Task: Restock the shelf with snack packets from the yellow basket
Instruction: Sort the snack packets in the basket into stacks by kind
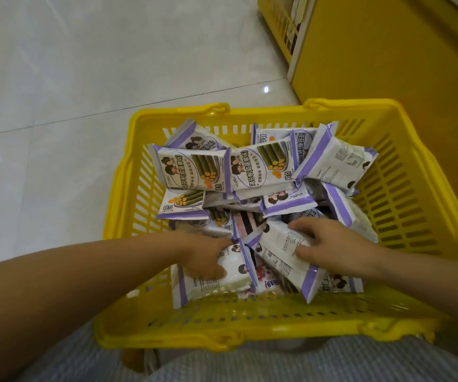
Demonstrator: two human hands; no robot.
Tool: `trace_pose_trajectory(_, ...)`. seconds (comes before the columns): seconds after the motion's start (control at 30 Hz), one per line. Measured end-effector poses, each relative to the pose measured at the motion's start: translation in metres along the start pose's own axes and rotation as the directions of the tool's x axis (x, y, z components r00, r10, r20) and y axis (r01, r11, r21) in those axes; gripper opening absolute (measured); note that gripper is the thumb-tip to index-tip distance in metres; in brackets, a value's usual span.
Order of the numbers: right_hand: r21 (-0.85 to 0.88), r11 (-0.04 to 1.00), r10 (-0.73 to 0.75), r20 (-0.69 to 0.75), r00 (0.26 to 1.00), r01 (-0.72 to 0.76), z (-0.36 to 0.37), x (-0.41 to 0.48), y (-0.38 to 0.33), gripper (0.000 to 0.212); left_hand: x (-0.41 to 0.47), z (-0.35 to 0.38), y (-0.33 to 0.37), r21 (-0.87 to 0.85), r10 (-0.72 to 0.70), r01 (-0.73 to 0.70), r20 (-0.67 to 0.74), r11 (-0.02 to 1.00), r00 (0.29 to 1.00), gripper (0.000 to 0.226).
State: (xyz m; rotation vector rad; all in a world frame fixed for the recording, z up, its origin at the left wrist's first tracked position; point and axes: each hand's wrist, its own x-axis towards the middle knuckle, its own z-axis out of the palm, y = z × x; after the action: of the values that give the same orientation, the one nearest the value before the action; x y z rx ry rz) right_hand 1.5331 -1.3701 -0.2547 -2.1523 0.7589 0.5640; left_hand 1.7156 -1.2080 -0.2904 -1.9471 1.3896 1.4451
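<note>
Shiny white floor (84, 78) lies under the yellow basket (250, 113), full of snack packets (261, 168). The left hand (208, 255) has its grip closed round a near-left packet (211, 285) inside it. The right hand (332, 244) has its grip closed round a near-right packet (280, 249), just beside.

Shelf (387, 64) cut off, basket (404, 194) floor hidden

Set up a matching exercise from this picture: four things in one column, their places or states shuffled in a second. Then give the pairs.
1. left hand
2. right hand
3. yellow basket
4. floor

A. pale glossy tiles
B. grips the near-right packet
C. holds the heap of snack packets
D. grips the near-left packet

Pairs: 1-D, 2-B, 3-C, 4-A
</note>
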Motion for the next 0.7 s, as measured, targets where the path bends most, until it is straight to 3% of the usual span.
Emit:
trace_pose_trajectory(0.23,-0.194,0.976,-0.099,0.025,0.995,0.102,-0.016,-0.005,-0.009,0.052,0.006,-0.007,0.008,0.054,-0.054,0.052,0.029,0.997,0.998,0.089)
trace_pose_trajectory(0.47,-0.234,0.959,-0.157,0.029,0.987,0.159,-0.030,-0.014,-0.007,0.052,0.004,-0.004,0.007,0.123,-0.018,0.028,-0.080,0.992,0.997,0.097)
trace_pose_trajectory(0.7,-0.257,0.944,-0.206,0.028,0.978,0.206,-0.042,-0.021,-0.006,0.051,-0.005,-0.006,0.013,0.112,0.026,-0.022,-0.041,0.993,0.999,0.071)
